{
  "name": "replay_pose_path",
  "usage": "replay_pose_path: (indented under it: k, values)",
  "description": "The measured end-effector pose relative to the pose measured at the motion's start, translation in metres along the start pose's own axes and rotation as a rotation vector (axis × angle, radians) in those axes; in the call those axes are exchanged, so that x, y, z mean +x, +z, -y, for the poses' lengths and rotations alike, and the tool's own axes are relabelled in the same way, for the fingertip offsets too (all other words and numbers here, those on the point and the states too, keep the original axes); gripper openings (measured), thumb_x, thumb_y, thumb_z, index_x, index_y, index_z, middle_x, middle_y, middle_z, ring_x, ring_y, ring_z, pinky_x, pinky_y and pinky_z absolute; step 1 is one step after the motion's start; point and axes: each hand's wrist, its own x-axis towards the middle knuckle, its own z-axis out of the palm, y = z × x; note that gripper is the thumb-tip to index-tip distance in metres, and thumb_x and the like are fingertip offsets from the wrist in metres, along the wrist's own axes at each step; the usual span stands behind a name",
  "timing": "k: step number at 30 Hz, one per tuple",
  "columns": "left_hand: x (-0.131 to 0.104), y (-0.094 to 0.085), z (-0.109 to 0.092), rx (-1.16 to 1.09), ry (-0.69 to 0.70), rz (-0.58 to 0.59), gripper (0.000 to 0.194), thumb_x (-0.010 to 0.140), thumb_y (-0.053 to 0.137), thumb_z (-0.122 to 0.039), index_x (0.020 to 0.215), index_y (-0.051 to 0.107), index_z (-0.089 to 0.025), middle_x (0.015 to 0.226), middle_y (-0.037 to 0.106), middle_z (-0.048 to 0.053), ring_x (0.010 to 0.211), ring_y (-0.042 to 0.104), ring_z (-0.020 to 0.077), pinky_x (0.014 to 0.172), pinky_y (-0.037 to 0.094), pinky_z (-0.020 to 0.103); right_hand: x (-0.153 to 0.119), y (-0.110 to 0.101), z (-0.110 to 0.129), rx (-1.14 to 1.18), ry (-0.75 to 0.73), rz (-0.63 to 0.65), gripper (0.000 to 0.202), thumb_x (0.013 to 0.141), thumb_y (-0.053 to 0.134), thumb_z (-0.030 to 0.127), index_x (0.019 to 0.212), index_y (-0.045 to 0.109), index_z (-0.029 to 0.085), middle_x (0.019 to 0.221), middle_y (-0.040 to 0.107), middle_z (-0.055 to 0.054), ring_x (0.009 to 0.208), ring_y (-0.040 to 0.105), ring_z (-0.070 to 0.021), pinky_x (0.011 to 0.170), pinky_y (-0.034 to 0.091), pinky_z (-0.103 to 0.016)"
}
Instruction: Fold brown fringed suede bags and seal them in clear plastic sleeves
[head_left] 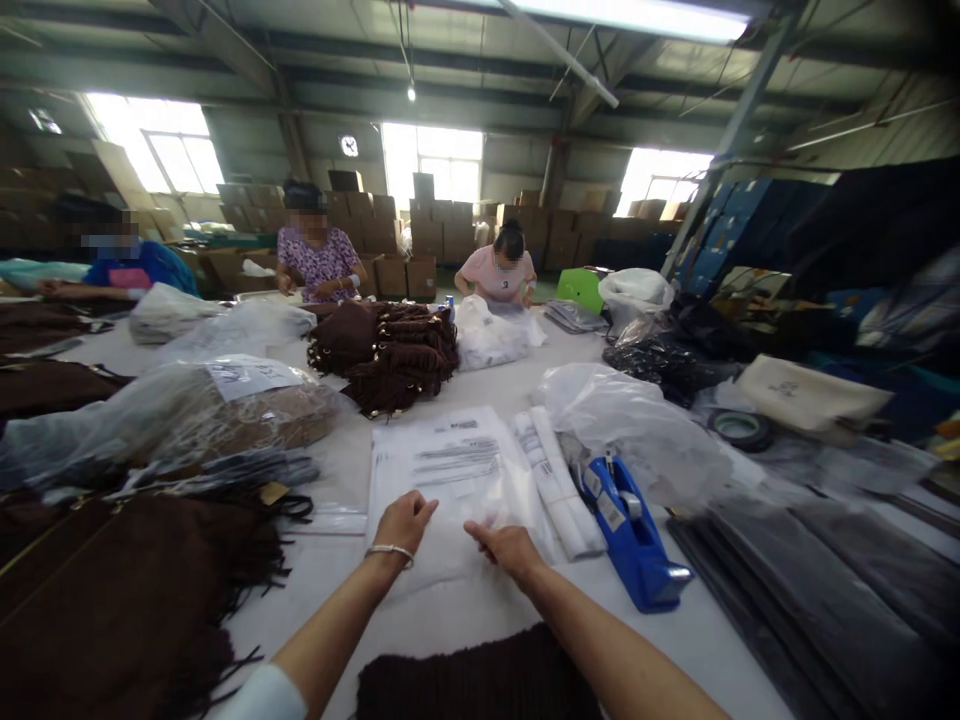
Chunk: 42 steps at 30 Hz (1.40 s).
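A stack of clear printed plastic bags [457, 455] lies flat on the white table in front of me. Over its near edge, my left hand [403, 525], with a bracelet at the wrist, is closed with the fingers curled on the bag film. To its right my right hand [506, 548] is closed too, thumb pointing left, on the same film. The fingertips are small and partly hidden. Below the hands, at the bottom edge, lies a dark brown fringed piece [480, 675]. Rolled white printed bags [559, 485] lie right of the stack.
A blue tape dispenser [634, 530] stands to the right, near dark plastic sleeves [817, 600] and black tape [741, 430]. Brown fringed bags [112, 600] lie left; more [386, 350] are piled ahead. A wrapped bundle [247, 410] sits left. Several people work across the table.
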Motion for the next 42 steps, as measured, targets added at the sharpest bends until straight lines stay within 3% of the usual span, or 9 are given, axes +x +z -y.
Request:
replay_pose_path:
  k: [8, 12, 16, 19, 22, 27, 32, 35, 42]
  values:
    - [0.0, -0.005, -0.028, 0.211, 0.181, -0.243, 0.031, 0.091, 0.029, -0.037, 0.075, 0.053, -0.022, 0.075, 0.062, 0.011, 0.059, 0.063, 0.0268, 0.046, 0.036, 0.032, -0.055, -0.013, 0.05, -0.234, -0.176, 0.255, 0.031, 0.075, 0.066, 0.046, 0.062, 0.068, 0.018, 0.052, 0.063, -0.002, 0.049, 0.061, -0.0175, 0.046, 0.047, -0.024]
    - [-0.004, -0.004, -0.025, 0.238, 0.295, -0.24, 0.032, 0.089, 0.031, -0.037, 0.074, 0.057, -0.026, 0.073, 0.063, 0.009, 0.063, 0.065, 0.0274, 0.049, 0.043, 0.036, -0.043, -0.001, 0.073, -0.762, -0.546, -0.08, 0.041, 0.075, 0.069, 0.035, 0.112, 0.063, 0.019, 0.108, 0.066, -0.011, 0.09, 0.064, -0.0256, 0.078, 0.052, -0.035]
    - [-0.017, -0.01, -0.022, 0.237, 0.381, -0.121, 0.029, 0.084, 0.043, -0.049, 0.073, 0.06, -0.028, 0.068, 0.064, 0.005, 0.061, 0.065, 0.0265, 0.057, 0.049, 0.038, -0.013, 0.004, 0.074, -1.039, -0.45, -0.123, 0.021, 0.067, 0.063, 0.001, 0.085, 0.071, 0.008, 0.088, 0.068, -0.02, 0.087, 0.064, -0.0312, 0.074, 0.053, -0.041]
    - [-0.03, -0.026, -0.011, 0.197, 0.355, 0.047, 0.016, 0.075, 0.057, -0.04, 0.073, 0.063, -0.026, 0.068, 0.066, 0.007, 0.063, 0.064, 0.0277, 0.06, 0.049, 0.038, -0.01, -0.015, 0.062, -0.955, -0.422, -0.108, 0.021, 0.062, 0.059, -0.004, 0.074, 0.071, 0.008, 0.087, 0.067, -0.02, 0.087, 0.063, -0.0305, 0.074, 0.053, -0.039]
    - [-0.044, -0.048, 0.016, 0.173, 0.154, 0.016, 0.025, 0.08, 0.039, -0.02, 0.081, 0.064, -0.019, 0.079, 0.065, 0.015, 0.068, 0.063, 0.0302, 0.066, 0.047, 0.044, -0.016, -0.058, 0.044, -0.782, -0.381, -0.168, 0.025, 0.068, 0.053, -0.004, 0.077, 0.071, 0.01, 0.096, 0.066, -0.02, 0.099, 0.059, -0.0311, 0.085, 0.048, -0.044]
    - [-0.079, -0.052, 0.05, -0.088, -0.201, -0.061, 0.039, 0.079, 0.043, -0.023, 0.116, 0.055, -0.016, 0.104, 0.063, 0.016, 0.085, 0.062, 0.0313, 0.063, 0.048, 0.037, -0.04, -0.111, -0.009, -0.34, -0.327, -0.318, 0.042, 0.08, 0.049, 0.013, 0.121, 0.058, 0.017, 0.12, 0.058, -0.012, 0.11, 0.054, -0.0242, 0.096, 0.043, -0.039]
    - [-0.094, -0.008, 0.017, -0.763, -0.408, 0.102, 0.034, 0.081, 0.044, -0.022, 0.111, 0.053, -0.008, 0.081, 0.068, 0.011, 0.07, 0.066, 0.019, 0.053, 0.051, 0.026, -0.065, -0.1, -0.058, 0.126, -0.243, -0.359, 0.056, 0.088, 0.036, 0.033, 0.142, 0.027, 0.023, 0.114, 0.061, -0.007, 0.084, 0.067, -0.0167, 0.073, 0.057, -0.033]
    - [-0.08, 0.01, -0.003, -1.045, -0.411, 0.201, 0.024, 0.082, 0.048, -0.019, 0.104, 0.056, -0.01, 0.107, 0.066, 0.013, 0.093, 0.065, 0.017, 0.08, 0.054, 0.028, -0.071, -0.091, -0.077, 0.644, -0.159, -0.226, 0.048, 0.085, 0.05, 0.039, 0.13, 0.045, 0.025, 0.119, 0.061, -0.004, 0.105, 0.061, -0.0185, 0.091, 0.051, -0.036]
    - [-0.096, -0.003, 0.037, -1.192, -0.459, 0.415, 0.028, 0.062, 0.078, -0.035, 0.074, 0.068, -0.011, 0.074, 0.07, 0.004, 0.081, 0.065, 0.0221, 0.079, 0.052, 0.032, -0.113, -0.07, -0.11, 0.673, 0.119, -0.015, 0.058, 0.082, 0.051, 0.061, 0.114, 0.062, 0.014, 0.113, 0.066, -0.01, 0.117, 0.053, -0.0259, 0.105, 0.038, -0.043]
